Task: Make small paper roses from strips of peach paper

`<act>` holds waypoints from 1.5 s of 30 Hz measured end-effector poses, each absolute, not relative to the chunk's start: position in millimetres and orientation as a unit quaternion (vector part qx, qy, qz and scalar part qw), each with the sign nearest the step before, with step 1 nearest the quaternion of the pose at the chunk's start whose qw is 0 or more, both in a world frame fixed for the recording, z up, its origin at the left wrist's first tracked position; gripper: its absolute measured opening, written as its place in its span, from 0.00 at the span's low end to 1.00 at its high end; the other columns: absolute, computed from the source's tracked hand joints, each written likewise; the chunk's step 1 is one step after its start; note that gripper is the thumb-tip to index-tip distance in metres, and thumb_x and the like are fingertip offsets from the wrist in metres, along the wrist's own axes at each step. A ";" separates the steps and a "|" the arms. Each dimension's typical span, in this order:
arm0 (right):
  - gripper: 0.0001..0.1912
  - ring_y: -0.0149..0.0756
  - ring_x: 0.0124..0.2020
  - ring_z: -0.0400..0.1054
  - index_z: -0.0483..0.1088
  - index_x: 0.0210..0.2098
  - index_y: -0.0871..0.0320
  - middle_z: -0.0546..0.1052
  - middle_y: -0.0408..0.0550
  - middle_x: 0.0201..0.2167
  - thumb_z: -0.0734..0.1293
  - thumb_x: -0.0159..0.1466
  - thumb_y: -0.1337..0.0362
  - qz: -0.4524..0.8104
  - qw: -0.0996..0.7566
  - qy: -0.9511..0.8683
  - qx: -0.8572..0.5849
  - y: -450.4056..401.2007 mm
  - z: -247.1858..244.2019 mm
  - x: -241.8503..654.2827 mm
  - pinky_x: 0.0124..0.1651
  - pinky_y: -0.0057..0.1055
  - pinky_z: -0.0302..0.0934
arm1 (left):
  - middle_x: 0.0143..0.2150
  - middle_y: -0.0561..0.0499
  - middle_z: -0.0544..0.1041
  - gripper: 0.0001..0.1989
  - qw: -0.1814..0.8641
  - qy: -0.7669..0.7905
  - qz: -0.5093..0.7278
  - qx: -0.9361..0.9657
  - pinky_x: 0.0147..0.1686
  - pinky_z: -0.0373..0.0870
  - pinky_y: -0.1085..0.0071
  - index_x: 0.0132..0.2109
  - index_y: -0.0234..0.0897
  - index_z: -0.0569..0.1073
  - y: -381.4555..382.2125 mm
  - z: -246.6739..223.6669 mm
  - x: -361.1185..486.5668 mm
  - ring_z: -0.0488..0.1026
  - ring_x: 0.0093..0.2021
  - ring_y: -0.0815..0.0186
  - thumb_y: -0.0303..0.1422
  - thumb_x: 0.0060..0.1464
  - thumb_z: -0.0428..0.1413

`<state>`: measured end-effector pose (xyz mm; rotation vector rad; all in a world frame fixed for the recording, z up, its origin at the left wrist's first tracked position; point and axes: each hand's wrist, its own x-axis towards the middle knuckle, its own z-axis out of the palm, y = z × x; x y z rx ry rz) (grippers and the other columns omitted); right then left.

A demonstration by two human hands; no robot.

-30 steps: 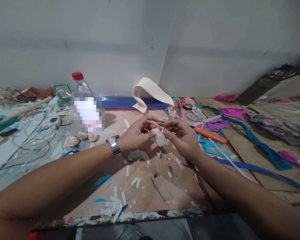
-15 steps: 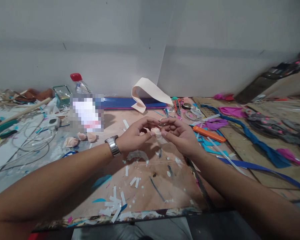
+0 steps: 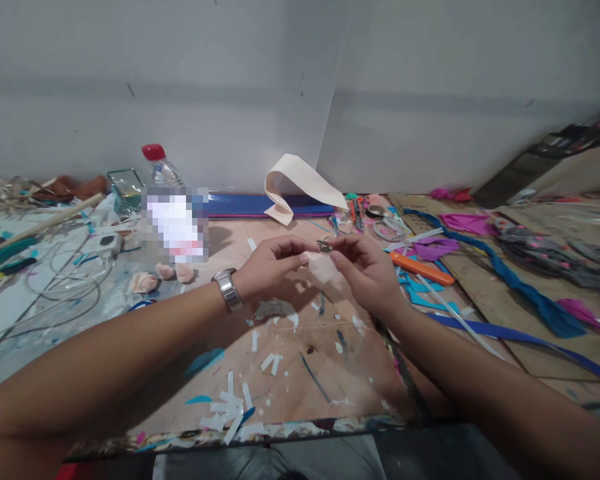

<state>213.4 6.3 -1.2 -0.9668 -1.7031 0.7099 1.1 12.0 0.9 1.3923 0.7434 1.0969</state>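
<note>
A small piece of pale cream crepe paper is stretched between my two hands, above the middle of the table. My left hand has a metal watch at the wrist and pinches the paper's left end between thumb and fingertips. On the other side, the thumb and curled fingers of my right hand close on its right edge. The fingers hide part of the paper. Just behind my hands lies a folded strip of the same cream paper. To the left sit several small paper roses.
A red-capped bottle stands behind the blurred-out patch. An orange utility knife lies right of my hands, near blue ribbon and coloured scraps. White paper snippets litter the front edge. Pliers and a white cable are at left.
More of the cream paper now shows flat between my hands, where a small bunched piece showed before. My right hand has turned slightly, and my fingertips have moved a little apart.
</note>
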 end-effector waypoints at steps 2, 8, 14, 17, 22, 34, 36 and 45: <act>0.11 0.33 0.30 0.67 0.72 0.40 0.55 0.73 0.44 0.31 0.68 0.69 0.53 0.300 0.513 -0.696 -0.403 7.5 -1.0 213.9 0.33 0.32 0.61 | 0.39 0.49 0.81 0.09 0.617 0.328 0.496 0.516 0.40 0.72 0.71 0.42 0.34 0.79 14.2 0.2 2.5 0.77 0.38 0.68 0.27 0.52 0.63; 0.13 0.32 0.28 0.63 0.72 0.37 0.55 0.71 0.42 0.29 0.69 0.69 0.53 0.289 0.504 -0.711 -0.397 7.5 -2.3 215.0 0.32 0.31 0.57 | 0.35 0.52 0.78 0.08 0.667 0.344 0.513 0.416 0.36 0.72 0.72 0.40 0.33 0.73 16.9 2.4 2.5 0.80 0.32 0.68 0.25 0.50 0.62; 0.12 0.34 0.29 0.66 0.73 0.42 0.54 0.73 0.43 0.30 0.74 0.64 0.55 0.278 0.505 -0.716 -0.394 5.4 -1.6 214.1 0.31 0.32 0.59 | 0.38 0.49 0.81 0.18 0.682 0.336 0.503 0.412 0.39 0.74 0.70 0.49 0.34 0.71 12.5 7.1 1.9 0.81 0.34 0.66 0.26 0.51 0.65; 0.12 0.35 0.28 0.65 0.73 0.38 0.54 0.74 0.44 0.29 0.73 0.65 0.53 0.263 0.488 -0.722 -0.414 4.6 0.4 213.6 0.31 0.33 0.59 | 0.36 0.50 0.81 0.18 0.686 0.334 0.498 0.412 0.37 0.74 0.71 0.49 0.34 0.70 12.3 7.1 2.1 0.80 0.32 0.68 0.26 0.52 0.66; 0.15 0.36 0.29 0.65 0.72 0.35 0.54 0.74 0.45 0.29 0.72 0.66 0.49 0.261 0.486 -0.725 -0.413 4.2 0.1 213.5 0.32 0.35 0.60 | 0.36 0.51 0.80 0.17 0.690 0.327 0.495 0.416 0.37 0.74 0.70 0.48 0.34 0.71 13.6 5.5 2.0 0.80 0.32 0.68 0.26 0.52 0.65; 0.15 0.36 0.34 0.67 0.70 0.43 0.53 0.72 0.45 0.36 0.70 0.67 0.49 0.299 0.510 -0.710 -0.381 7.7 -2.7 215.2 0.37 0.34 0.62 | 0.45 0.47 0.77 0.17 0.550 0.309 0.518 0.578 0.44 0.76 0.66 0.48 0.34 0.72 19.1 -1.6 -1.1 0.77 0.42 0.66 0.27 0.52 0.65; 0.19 0.38 0.39 0.69 0.68 0.48 0.52 0.72 0.47 0.42 0.71 0.66 0.48 0.308 0.494 -0.717 -0.384 8.0 -2.9 214.2 0.40 0.34 0.64 | 0.48 0.44 0.77 0.17 0.496 0.290 0.512 0.638 0.49 0.76 0.65 0.49 0.35 0.72 17.2 -3.3 -1.2 0.77 0.47 0.63 0.28 0.54 0.65; 0.16 0.37 0.36 0.71 0.69 0.41 0.54 0.74 0.46 0.38 0.73 0.65 0.50 0.349 0.415 -0.739 -0.400 5.8 -5.1 209.0 0.39 0.34 0.67 | 0.52 0.42 0.79 0.14 0.415 0.238 0.466 0.745 0.52 0.77 0.65 0.54 0.36 0.73 1.5 -8.7 1.7 0.79 0.48 0.63 0.30 0.62 0.59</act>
